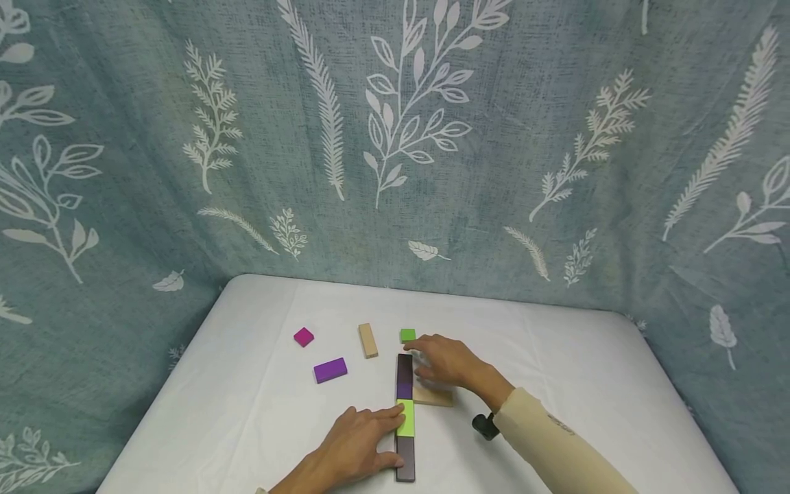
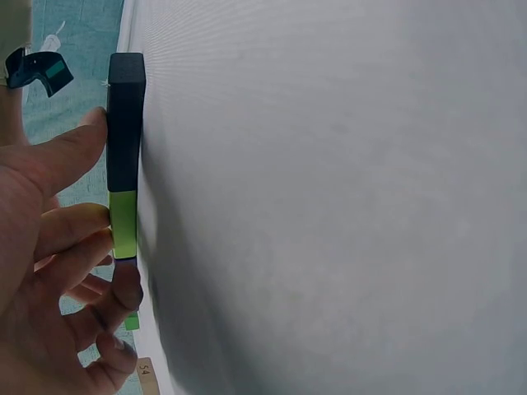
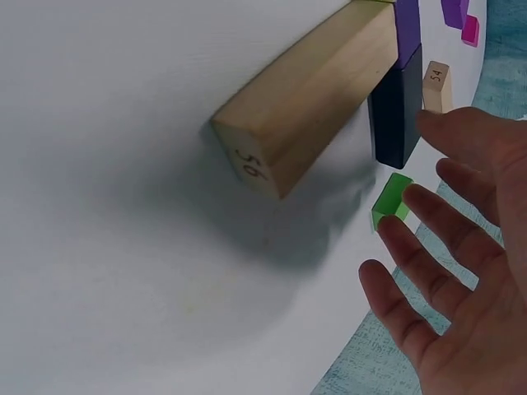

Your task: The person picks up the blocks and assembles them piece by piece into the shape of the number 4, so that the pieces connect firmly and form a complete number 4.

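left hand (image 1: pixel 354 446) flat, fingers straight, steadies block row (image 1: pixel 404 416) | right hand (image 1: pixel 447 361) spread, holds nothing, over wooden block (image 1: pixel 433 396) | tabletop (image 1: pixel 592 384)

A staged recording set rather than a lived-in room: a table (image 1: pixel 555 357) under a plain white cloth stands enclosed on three sides by a hanging blue-grey curtain (image 1: pixel 123 171) printed with white leaves and ferns, hiding all surroundings. On the cloth lie only small painted and bare wooden blocks (image 1: pixel 330 370), some bearing handwritten numbers such as 54 and 56
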### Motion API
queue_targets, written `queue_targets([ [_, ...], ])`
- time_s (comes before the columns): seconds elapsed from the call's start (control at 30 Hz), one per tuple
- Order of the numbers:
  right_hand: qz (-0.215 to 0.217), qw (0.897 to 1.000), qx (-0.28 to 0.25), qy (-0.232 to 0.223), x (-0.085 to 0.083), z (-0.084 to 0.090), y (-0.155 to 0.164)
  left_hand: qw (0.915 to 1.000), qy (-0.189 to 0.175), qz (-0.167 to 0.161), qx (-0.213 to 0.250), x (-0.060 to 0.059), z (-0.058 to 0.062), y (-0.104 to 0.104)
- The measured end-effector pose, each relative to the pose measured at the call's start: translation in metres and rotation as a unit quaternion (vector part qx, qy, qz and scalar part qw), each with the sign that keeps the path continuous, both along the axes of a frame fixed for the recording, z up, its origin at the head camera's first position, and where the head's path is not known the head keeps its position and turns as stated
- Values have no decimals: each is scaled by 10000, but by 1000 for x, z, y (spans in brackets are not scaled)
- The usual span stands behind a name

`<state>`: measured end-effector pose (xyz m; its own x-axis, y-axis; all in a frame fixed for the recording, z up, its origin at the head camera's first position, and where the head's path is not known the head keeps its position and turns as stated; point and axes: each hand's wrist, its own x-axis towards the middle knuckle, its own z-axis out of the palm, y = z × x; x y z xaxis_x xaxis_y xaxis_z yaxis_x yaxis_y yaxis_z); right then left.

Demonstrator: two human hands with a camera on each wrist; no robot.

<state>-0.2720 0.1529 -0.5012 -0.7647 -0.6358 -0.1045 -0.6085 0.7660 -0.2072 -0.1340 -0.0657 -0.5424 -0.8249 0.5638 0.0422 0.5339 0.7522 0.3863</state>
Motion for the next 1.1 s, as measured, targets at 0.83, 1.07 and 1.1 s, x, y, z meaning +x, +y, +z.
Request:
queue_targets([
  [0.83, -255, 9984, -426, -265, 23, -9, 17, 10000, 13, 15, -25, 0, 0, 1],
  [1.07, -166, 9964, -763, -320, 33, -16, 20, 9999, 117, 31, -29, 0, -1, 1],
  [1.1, -138, 9962, -787, -341, 35, -17, 20, 9999, 129, 26, -23, 0, -1, 1],
])
